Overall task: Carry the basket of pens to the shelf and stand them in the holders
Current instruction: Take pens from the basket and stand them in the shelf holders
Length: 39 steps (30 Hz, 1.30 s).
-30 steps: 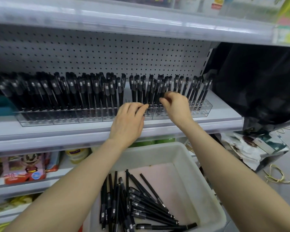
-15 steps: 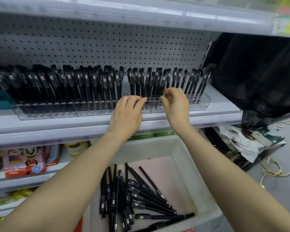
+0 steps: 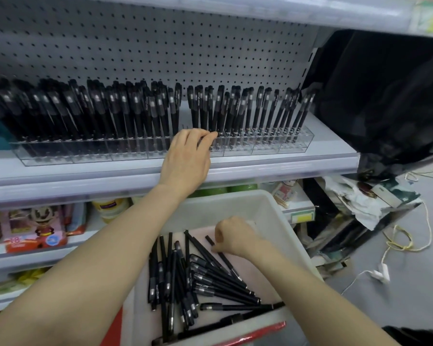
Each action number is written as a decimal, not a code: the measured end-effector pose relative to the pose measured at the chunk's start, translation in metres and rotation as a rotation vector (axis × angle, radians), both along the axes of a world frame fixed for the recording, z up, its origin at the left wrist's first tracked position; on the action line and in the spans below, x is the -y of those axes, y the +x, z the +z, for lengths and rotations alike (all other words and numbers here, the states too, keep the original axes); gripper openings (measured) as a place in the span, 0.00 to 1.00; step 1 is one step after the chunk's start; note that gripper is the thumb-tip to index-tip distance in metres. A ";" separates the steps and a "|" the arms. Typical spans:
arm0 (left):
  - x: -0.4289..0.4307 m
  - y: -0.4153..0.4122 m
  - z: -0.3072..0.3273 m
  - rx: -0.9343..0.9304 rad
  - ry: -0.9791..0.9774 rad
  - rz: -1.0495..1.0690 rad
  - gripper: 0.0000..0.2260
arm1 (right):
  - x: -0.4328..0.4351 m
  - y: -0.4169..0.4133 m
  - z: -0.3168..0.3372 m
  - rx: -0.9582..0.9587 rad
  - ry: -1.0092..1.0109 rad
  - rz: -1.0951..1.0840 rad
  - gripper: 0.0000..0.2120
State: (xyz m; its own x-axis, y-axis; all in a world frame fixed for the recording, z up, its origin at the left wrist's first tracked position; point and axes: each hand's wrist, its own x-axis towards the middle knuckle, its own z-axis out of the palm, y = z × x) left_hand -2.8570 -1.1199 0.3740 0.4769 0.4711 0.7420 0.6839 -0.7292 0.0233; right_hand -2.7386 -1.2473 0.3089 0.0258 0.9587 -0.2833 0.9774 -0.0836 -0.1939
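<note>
At centre frame the left hand (image 3: 188,156) curls its fingers (image 3: 208,136) against a standing pen (image 3: 220,113) in the clear holder (image 3: 268,148) on the shelf (image 3: 285,168); whether it grips, I cannot tell. Lower down, the right hand (image 3: 235,237), up at the holder before, pinches a loose pen (image 3: 226,260) in the basket (image 3: 235,194).

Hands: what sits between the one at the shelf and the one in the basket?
In the head view, the shelf's front edge and the basket's far wall.

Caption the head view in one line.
Left hand rests against pens standing in the clear holder while right hand pinches a black pen in the white basket.
</note>
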 end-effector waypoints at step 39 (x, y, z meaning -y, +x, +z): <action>0.041 0.017 0.045 -0.010 -0.235 -0.165 0.20 | -0.027 0.074 0.102 0.093 1.093 0.055 0.07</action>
State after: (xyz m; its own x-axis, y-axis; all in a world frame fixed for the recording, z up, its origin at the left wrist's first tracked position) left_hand -2.8398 -1.1607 0.4193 0.5681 0.5454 0.6163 0.5577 -0.8058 0.1990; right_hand -2.6649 -1.2203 0.4108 -0.0478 0.6916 0.7207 0.9892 0.1327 -0.0617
